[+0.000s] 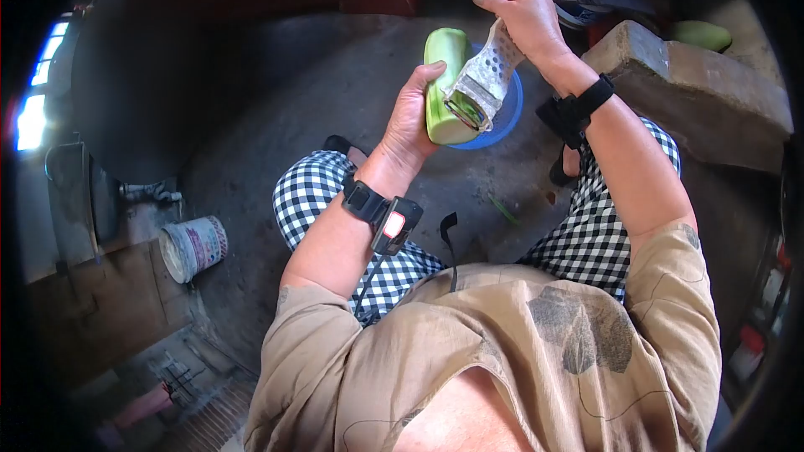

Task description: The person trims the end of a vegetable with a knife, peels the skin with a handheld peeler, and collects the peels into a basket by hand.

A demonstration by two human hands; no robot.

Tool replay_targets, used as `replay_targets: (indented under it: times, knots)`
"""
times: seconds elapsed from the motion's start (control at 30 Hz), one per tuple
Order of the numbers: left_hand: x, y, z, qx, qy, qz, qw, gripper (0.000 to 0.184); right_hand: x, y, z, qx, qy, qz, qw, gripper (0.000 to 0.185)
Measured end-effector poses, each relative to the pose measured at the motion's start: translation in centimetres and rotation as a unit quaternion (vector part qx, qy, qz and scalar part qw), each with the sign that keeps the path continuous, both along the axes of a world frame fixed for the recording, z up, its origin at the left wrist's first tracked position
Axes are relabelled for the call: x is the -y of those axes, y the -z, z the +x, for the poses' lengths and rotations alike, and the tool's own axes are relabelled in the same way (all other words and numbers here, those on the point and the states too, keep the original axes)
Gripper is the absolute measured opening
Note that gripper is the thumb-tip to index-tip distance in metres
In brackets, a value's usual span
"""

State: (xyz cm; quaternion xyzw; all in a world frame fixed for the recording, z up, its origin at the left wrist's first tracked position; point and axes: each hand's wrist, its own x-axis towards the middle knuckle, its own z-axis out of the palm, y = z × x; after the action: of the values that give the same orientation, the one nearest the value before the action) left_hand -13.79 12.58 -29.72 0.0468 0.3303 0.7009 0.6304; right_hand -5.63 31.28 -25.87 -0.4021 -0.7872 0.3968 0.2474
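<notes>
A pale green, long gourd (448, 100) is held upright in my left hand (410, 109), whose thumb lies along its side. My right hand (529, 23) is closed round the handle end of a whitish peeler with holes in it (496, 63). The peeler's blade end rests at the lower right side of the gourd. Behind and below both is a blue basin (512, 113), partly hidden by the gourd and the peeler.
A white bucket (193, 249) stands on the floor at the left. Concrete blocks (687, 92) lie at the right, with another green gourd (702, 35) behind them. A green scrap (504, 210) lies on the floor between my legs.
</notes>
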Motion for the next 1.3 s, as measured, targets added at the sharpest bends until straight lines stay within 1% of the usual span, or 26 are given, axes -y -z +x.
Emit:
replay_targets:
  times: [0.1,0.3,0.33,0.4,0.53,0.63,0.67,0.7,0.77,0.8,0.87,0.9,0.93,0.97,1.03,1.07,1.17,1.2,1.3]
  knots:
    - [-0.1,0.1,0.2,0.003,0.013,0.005,1.0,0.061,-0.6,0.6,-0.1,0.009,0.001,0.036,0.999,0.04]
    - [0.0,-0.3,0.6,0.012,0.009,-0.004,1.0,0.061,0.3,0.4,0.2,0.035,-0.005,0.043,0.998,0.038]
    - [0.0,-0.3,0.6,0.016,0.01,-0.003,1.0,0.061,0.3,0.6,0.1,0.024,-0.001,0.054,0.998,0.038]
    - [0.1,-0.3,0.7,0.007,0.01,-0.007,1.0,0.064,0.5,1.2,-0.1,0.005,0.008,0.074,0.997,0.037]
    - [0.3,-0.8,1.2,-0.055,0.017,-0.035,0.998,0.072,0.7,1.6,-0.7,0.038,-0.009,0.045,0.998,0.036]
    - [0.7,-2.5,1.7,-0.068,0.033,-0.051,0.996,0.076,0.5,2.4,-1.3,0.002,0.015,0.089,0.996,0.036]
    - [1.0,-1.0,1.2,-0.051,0.077,-0.019,0.996,0.077,-2.1,4.3,-1.6,-0.013,0.001,0.193,0.981,0.036]
    - [1.1,-0.8,1.1,-0.059,0.107,-0.004,0.993,0.079,-3.1,3.5,-1.6,-0.036,0.035,0.143,0.989,0.037]
    - [1.1,-0.4,1.5,-0.016,0.099,-0.008,0.995,0.081,-4.9,3.1,-1.4,-0.025,0.071,0.116,0.99,0.038]
    - [1.1,-0.4,1.4,-0.023,0.091,-0.012,0.996,0.082,-5.9,2.7,-1.3,0.022,0.058,0.111,0.992,0.038]
    - [1.1,-0.8,0.9,-0.041,0.072,-0.02,0.996,0.083,-8.2,4.8,-1.7,0.036,0.095,0.118,0.988,0.042]
    - [1.1,-0.8,0.7,-0.041,0.064,-0.018,0.997,0.083,-8.5,4.9,-1.9,0.041,0.115,0.123,0.985,0.045]
    - [1.0,-0.5,0.6,-0.04,0.055,-0.015,0.998,0.083,-9.1,4.9,-1.7,0.089,0.127,0.105,0.982,0.041]
    - [1.0,-0.2,0.5,-0.038,0.045,-0.012,0.998,0.084,-9.5,5.0,-1.5,0.109,0.15,0.124,0.975,0.041]
    - [1.3,0.2,0.1,-0.047,0.07,0.028,0.996,0.083,-10.7,5.9,-1.0,0.148,0.194,0.16,0.957,0.042]
    - [1.3,0.2,-0.3,-0.053,0.084,0.048,0.994,0.083,-11.3,6.3,-0.9,0.141,0.205,0.111,0.962,0.046]
    - [1.0,-1.4,0.0,-0.086,0.01,0.014,0.996,0.082,-11.0,5.1,-0.4,0.125,0.235,0.11,0.958,0.047]
    - [0.7,-0.8,-0.2,-0.069,-0.003,0.034,0.997,0.079,-11.2,5.1,-0.3,0.127,0.233,0.127,0.956,0.047]
    - [0.2,0.1,-0.6,0.027,-0.038,0.04,0.998,0.077,-11.2,4.9,0.5,0.113,0.197,0.088,0.97,0.046]
